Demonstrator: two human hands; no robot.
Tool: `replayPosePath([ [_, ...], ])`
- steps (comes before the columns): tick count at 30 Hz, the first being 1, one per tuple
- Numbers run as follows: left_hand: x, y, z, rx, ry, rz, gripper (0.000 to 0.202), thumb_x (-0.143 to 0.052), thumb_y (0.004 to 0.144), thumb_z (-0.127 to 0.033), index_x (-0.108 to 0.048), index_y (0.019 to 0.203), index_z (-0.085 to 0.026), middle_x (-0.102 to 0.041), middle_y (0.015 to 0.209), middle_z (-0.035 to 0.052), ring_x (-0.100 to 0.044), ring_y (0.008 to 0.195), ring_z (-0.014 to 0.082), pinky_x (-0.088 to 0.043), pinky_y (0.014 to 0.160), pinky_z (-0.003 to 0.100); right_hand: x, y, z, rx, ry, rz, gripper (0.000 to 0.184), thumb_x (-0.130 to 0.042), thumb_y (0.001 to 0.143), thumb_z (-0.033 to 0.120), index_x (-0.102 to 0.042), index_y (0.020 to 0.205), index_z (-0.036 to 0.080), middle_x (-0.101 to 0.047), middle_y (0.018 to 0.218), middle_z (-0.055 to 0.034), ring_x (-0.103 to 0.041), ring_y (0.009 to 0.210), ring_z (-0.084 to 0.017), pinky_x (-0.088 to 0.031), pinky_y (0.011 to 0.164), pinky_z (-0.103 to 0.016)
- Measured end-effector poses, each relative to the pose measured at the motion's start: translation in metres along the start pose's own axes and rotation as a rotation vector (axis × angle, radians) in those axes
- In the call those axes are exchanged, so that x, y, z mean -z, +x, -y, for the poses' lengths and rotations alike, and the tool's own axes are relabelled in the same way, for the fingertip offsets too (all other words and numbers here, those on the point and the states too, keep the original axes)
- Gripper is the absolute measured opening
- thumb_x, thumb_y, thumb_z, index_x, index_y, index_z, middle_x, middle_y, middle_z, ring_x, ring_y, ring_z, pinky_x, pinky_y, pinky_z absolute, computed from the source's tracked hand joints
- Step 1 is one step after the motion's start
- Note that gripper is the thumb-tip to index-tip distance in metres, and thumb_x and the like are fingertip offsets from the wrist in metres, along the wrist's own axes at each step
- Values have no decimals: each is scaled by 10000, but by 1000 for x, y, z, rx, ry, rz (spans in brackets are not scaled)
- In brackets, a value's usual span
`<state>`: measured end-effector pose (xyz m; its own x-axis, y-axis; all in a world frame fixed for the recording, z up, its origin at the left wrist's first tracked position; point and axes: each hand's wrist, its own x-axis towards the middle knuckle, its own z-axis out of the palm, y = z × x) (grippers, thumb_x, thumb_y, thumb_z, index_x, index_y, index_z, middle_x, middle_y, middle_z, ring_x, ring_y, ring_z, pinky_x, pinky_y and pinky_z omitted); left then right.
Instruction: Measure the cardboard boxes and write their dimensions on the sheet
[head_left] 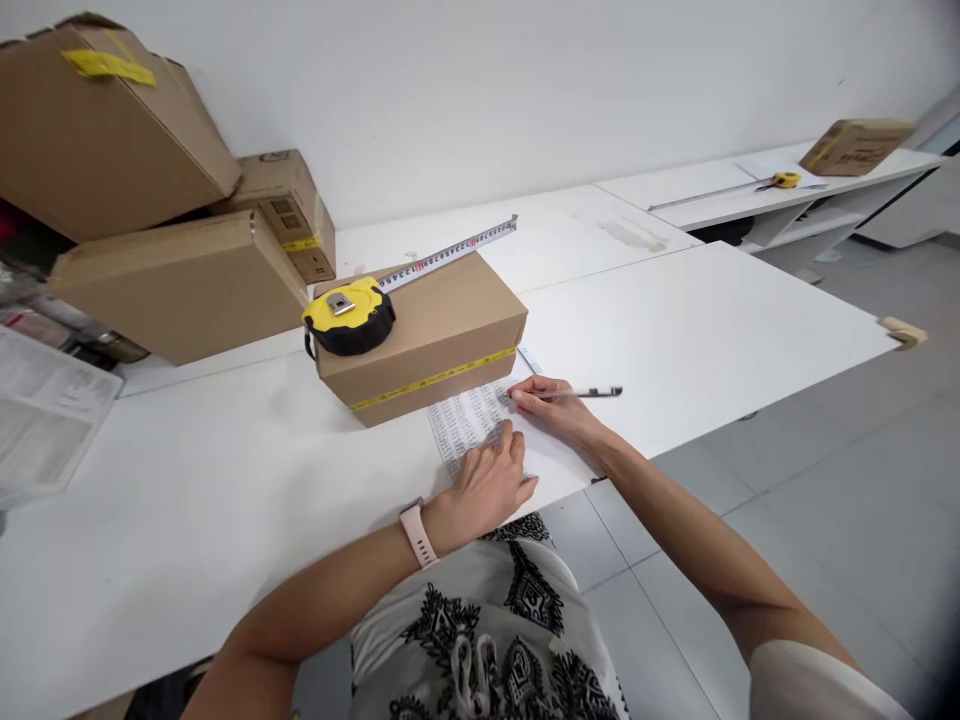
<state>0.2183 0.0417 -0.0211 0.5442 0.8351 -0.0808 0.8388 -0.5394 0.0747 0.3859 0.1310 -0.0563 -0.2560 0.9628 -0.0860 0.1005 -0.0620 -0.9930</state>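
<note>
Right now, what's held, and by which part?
The right hand grips a pen near its writing end; the left hand lies on the paper, holding nothing.

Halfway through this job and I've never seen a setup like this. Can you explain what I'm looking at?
Of course. There is no machine here: these are a person's two bare hands. The single picture comes from a camera worn on the head, looking forward and down.

The right hand holds a pen at a printed sheet. The left hand rests on that sheet, holding nothing that shows.

Just beyond, a cardboard box sits on the white table, with a yellow tape measure on top, its blade pulled out. More boxes are piled on the left.
</note>
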Motion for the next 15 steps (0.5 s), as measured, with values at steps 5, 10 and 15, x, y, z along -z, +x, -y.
replayPosePath([
  [5,-10,1,1,-12,97,-9,682,-488,999,-557,-483,1442,-38,-412,1563,302,-718,956,275,-577,735,350,-11,2,-5,133,-79,-66,426,-704,818,622,-587,783,214,-549,698,18,-458,638,-131,-371,590,-296],
  [10,-12,-2,0,-50,123,-29,905,-518,902,-735,-491,1451,-16,-394,1564,330,-719,889,280,-569,697,348,-13,4,-11,162,5,-43,406,-777,769,556,-574,895,229,-603,755,0,-528,658,-143,-437,609,-311],
  [15,-9,0,0,-59,107,14,1018,-556,834,-797,-475,1472,-8,-355,1580,339,-711,887,284,-563,680,347,-10,4,-12,162,-162,-90,270,-657,872,420,-477,787,238,-443,580,68,-396,527,-106,-317,515,-274],
])
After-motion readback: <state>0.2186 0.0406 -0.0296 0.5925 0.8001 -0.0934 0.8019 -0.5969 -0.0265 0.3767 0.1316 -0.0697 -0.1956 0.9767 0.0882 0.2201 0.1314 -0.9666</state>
